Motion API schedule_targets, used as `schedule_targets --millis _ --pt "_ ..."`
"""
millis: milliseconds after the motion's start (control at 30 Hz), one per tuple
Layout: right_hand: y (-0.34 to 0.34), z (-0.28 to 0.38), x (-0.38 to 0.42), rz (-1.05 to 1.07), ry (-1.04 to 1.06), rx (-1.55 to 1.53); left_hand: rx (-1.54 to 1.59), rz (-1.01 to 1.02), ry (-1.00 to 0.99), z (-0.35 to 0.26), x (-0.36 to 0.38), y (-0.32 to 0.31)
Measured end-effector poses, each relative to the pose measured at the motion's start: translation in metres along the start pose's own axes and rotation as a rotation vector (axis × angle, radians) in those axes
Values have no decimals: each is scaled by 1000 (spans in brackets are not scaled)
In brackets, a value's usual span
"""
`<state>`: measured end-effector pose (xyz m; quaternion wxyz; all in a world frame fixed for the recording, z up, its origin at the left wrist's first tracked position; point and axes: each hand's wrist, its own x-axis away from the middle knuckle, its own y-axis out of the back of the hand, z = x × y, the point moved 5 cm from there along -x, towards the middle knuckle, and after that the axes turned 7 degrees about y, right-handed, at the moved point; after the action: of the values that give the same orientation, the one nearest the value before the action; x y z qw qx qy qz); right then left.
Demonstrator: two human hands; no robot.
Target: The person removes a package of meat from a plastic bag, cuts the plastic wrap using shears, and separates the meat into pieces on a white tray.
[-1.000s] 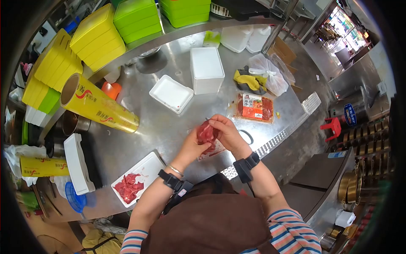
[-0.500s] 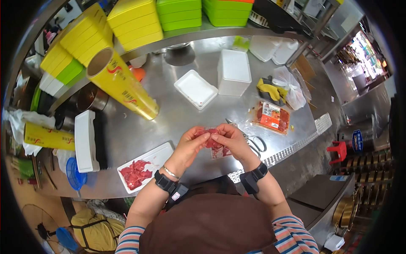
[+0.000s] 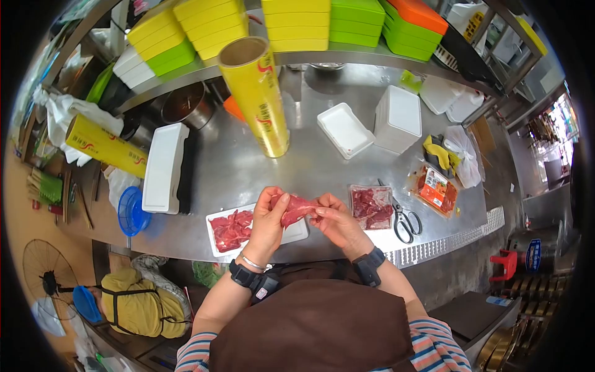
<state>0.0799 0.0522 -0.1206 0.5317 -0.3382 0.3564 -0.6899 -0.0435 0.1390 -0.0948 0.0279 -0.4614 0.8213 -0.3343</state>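
A raw red meat slice [image 3: 296,211] is stretched between my two hands. My left hand [image 3: 270,218] grips its left end between thumb and fingers, while my right hand [image 3: 338,224] pinches the narrower right end. Beneath and left of them lies a white foam tray [image 3: 296,235] with several raw meat pieces [image 3: 229,230] at its left end. Just right of my right hand is a clear plastic pack [image 3: 389,224] of dark red meat. Black-handled scissors [image 3: 406,224] lie beside that pack.
A packaged red meat tray [image 3: 436,191], white foam trays [image 3: 346,130] and a white foam stack [image 3: 398,121] are further right. An upright yellow film roll [image 3: 257,99] stands behind my hands. At left are a white foam box [image 3: 165,168] and a blue basket [image 3: 133,211].
My hands have moved left from over the clear pack to over the foam tray, carrying the meat slice, which is now stretched out. The camera view has turned left.
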Motion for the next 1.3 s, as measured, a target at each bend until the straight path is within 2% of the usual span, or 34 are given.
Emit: schedule_targets --millis 67,133,200,233,333,400,467,533,600,733,800,867,900,967,1000,1133,1200,1300 --pt "-5 -6 -2 -3 -34 103 41 -30 57 -9 9 7" --pt "-9 -14 -3 2 -61 210 -25 -25 21 -13 14 19" --pt "-8 -21 -8 -16 -92 582 -118 -23 -24 -26 18 20" --pt "-11 -23 -9 -6 -100 621 -149 -43 -31 -30 19 22" --pt "-28 -24 -12 57 -107 602 -3 6 -59 -41 19 28" --pt "-39 -26 -11 44 -122 436 11 23 -62 -51 24 28" --pt "-40 -30 -14 69 -139 438 -11 52 8 -60 32 25" --pt "-44 -32 -21 97 -152 440 -15 29 -48 -61 30 31" --pt "-47 -29 -25 76 -61 504 -17 2 -85 -64 32 39" --pt "-67 -18 -31 29 -85 613 147 72 -6 -62 30 53" --pt "-85 -15 -34 158 32 729 156 70 16 -59 33 52" --pt "-89 -16 -37 210 68 750 -141 48 154 -60 42 47" --pt "-93 -16 -38 273 108 770 -137 46 157 -59 41 49" --pt "-96 -15 -38 308 115 836 -395 37 190 -54 40 55" --pt "-98 -15 -38 347 127 901 -394 22 182 -52 38 58" --pt "-93 -23 -35 277 66 834 -380 -6 198 -49 39 63" --pt "-86 -30 -36 158 -19 678 -353 -32 170 -48 39 64" --pt "-75 -40 -37 116 -47 662 -301 -29 126 -49 38 64"
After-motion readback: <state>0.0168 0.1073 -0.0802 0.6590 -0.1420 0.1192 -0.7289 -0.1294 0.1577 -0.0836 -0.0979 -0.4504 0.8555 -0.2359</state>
